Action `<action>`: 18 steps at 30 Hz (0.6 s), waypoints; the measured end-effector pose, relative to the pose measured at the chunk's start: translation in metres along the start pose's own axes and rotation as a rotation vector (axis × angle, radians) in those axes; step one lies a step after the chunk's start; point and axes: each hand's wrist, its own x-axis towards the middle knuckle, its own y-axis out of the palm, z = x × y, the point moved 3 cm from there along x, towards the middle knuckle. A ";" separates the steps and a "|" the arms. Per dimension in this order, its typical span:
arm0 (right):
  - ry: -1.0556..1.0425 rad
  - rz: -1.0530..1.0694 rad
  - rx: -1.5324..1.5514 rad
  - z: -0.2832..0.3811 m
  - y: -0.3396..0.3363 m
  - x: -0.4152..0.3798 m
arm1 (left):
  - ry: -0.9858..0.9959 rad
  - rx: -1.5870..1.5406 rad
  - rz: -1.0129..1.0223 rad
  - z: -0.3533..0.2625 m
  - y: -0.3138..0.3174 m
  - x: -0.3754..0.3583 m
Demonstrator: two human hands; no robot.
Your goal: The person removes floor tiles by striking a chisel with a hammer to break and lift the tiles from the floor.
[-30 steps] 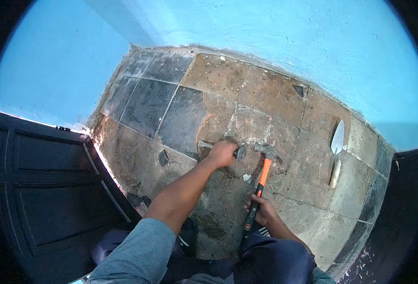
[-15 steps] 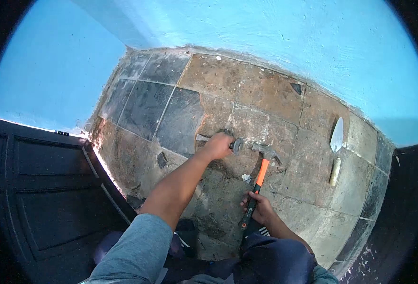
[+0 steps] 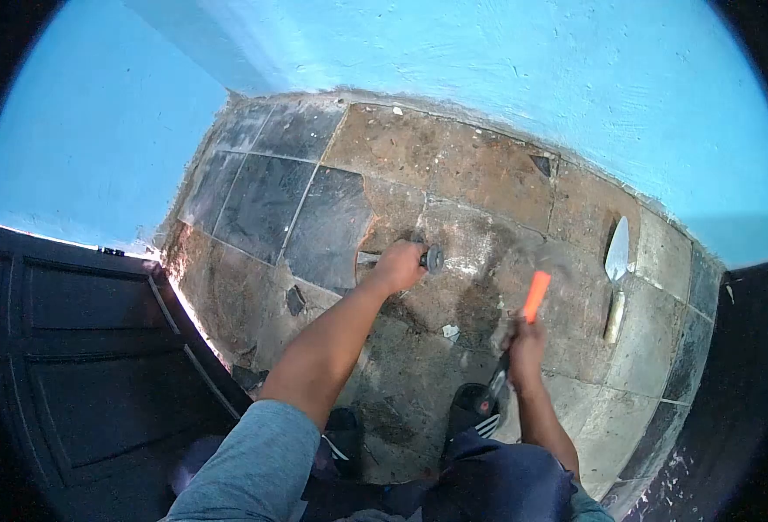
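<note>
My left hand (image 3: 398, 265) is closed around a steel chisel (image 3: 433, 257) laid nearly flat, its tip at the broken edge of a dark floor tile (image 3: 327, 228). My right hand (image 3: 525, 344) grips a hammer with an orange and black handle (image 3: 535, 296). The hammer is lifted off to the right of the chisel and its head is blurred by motion. Bare brown mortar bed (image 3: 454, 174) lies around the chisel where tiles are gone.
A pointed trowel (image 3: 616, 268) lies on the floor at the right. Blue walls (image 3: 506, 61) bound the corner. A dark panelled door (image 3: 71, 348) stands at the left. Tile shards (image 3: 295, 300) lie near the door. My shoe (image 3: 475, 407) is below the hammer.
The hammer has swung away from the chisel head, up and to the right. My right hand rose with it. My left hand and the chisel stayed at the tile edge.
</note>
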 end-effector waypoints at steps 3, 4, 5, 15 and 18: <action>-0.248 -0.181 0.154 0.052 -0.015 0.012 | -0.017 0.005 0.066 -0.011 -0.009 0.000; -0.279 -0.225 0.247 0.063 -0.018 0.016 | -0.012 -0.003 0.067 -0.009 -0.007 0.001; -0.310 -0.267 0.340 0.069 -0.020 0.017 | -0.008 -0.012 0.067 -0.007 -0.004 0.001; -0.056 0.262 -0.207 -0.033 0.059 -0.017 | -0.018 0.074 0.125 -0.010 -0.003 -0.004; -0.045 0.078 -0.154 0.012 0.029 -0.010 | -0.010 0.021 0.081 -0.006 -0.001 -0.001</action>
